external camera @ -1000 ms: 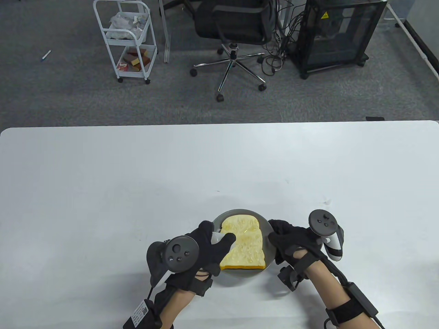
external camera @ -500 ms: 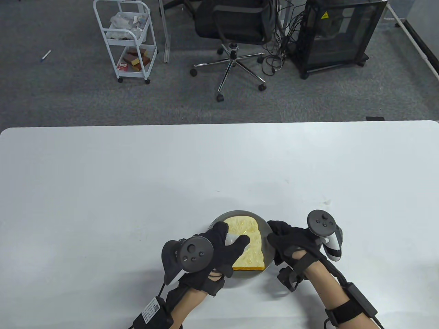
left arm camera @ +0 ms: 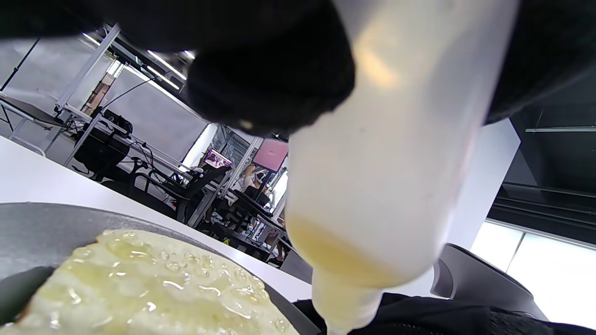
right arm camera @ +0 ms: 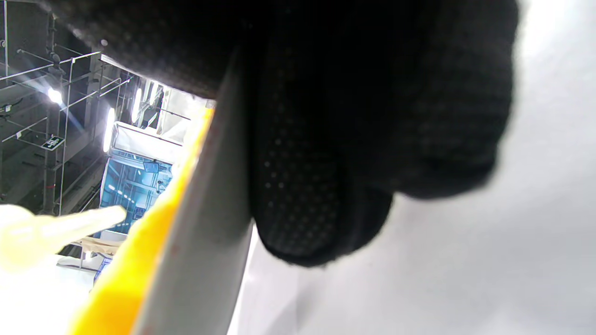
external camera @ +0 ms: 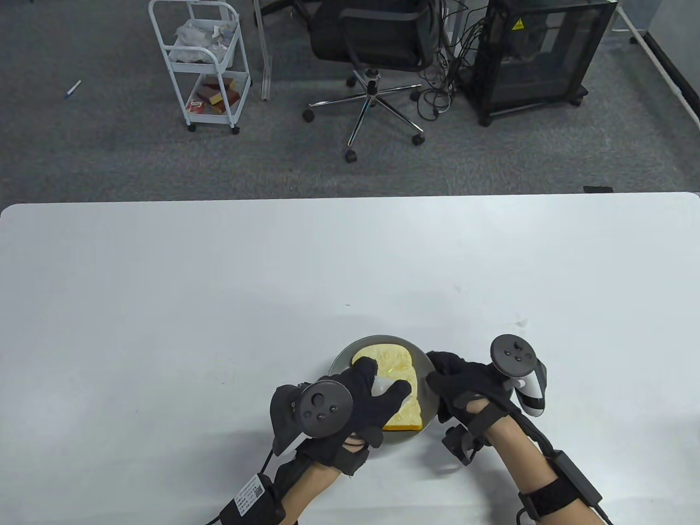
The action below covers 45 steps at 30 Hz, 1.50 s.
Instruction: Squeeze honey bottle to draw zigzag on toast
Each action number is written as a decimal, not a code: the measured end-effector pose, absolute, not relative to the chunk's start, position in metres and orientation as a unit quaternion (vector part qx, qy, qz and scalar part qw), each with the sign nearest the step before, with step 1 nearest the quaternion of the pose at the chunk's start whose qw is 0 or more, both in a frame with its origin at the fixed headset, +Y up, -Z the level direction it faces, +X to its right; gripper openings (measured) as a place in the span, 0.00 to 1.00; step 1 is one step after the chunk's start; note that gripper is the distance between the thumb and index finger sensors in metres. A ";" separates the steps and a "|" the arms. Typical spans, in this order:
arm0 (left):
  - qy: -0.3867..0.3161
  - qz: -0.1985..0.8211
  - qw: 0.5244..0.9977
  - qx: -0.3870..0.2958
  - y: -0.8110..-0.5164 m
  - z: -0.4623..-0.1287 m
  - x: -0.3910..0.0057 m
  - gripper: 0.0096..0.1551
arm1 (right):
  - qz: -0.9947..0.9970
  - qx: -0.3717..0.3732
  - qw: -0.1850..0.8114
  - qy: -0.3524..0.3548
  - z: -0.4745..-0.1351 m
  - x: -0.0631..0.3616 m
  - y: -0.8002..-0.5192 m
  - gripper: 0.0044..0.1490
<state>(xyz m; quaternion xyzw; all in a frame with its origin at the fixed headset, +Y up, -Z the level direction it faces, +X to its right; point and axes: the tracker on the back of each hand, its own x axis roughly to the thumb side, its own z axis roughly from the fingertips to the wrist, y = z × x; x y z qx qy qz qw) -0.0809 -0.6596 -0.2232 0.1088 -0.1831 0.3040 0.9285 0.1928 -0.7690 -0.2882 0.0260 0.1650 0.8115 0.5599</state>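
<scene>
A slice of toast [external camera: 395,363] with glossy honey on it lies on a grey plate [external camera: 425,363] near the table's front edge. My left hand [external camera: 377,391] grips a translucent squeeze bottle [external camera: 381,384], held nozzle down over the toast's middle. In the left wrist view the bottle [left arm camera: 386,177] holds pale honey near its nozzle, just above the toast [left arm camera: 149,288]. My right hand [external camera: 445,377] rests against the plate's right rim; in the right wrist view its fingers [right arm camera: 326,186] press the plate rim [right arm camera: 209,242], and the nozzle [right arm camera: 70,223] shows at left.
The white table [external camera: 219,284] spreads wide to the left, right and far side of the plate. Beyond the table's far edge stand a white cart [external camera: 202,65], an office chair [external camera: 377,49] and a black cabinet [external camera: 541,54] on the floor.
My left hand has carried the bottle to the right across the toast, from its left edge to its middle. My right hand has stayed at the plate's rim.
</scene>
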 end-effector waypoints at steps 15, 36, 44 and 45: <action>-0.163 0.295 0.936 0.104 -0.657 -0.221 -0.104 0.40 | 0.808 0.021 0.566 0.163 -0.290 0.197 -0.768 0.36; -0.124 0.274 0.949 0.097 -0.647 -0.223 -0.138 0.40 | 0.807 0.019 0.568 0.160 -0.292 0.201 -0.767 0.36; -0.114 0.270 0.953 0.083 -0.643 -0.222 -0.147 0.40 | 0.807 0.018 0.568 0.158 -0.292 0.202 -0.766 0.36; -0.113 0.269 0.953 0.081 -0.641 -0.222 -0.148 0.40 | 0.806 0.018 0.570 0.159 -0.292 0.203 -0.767 0.36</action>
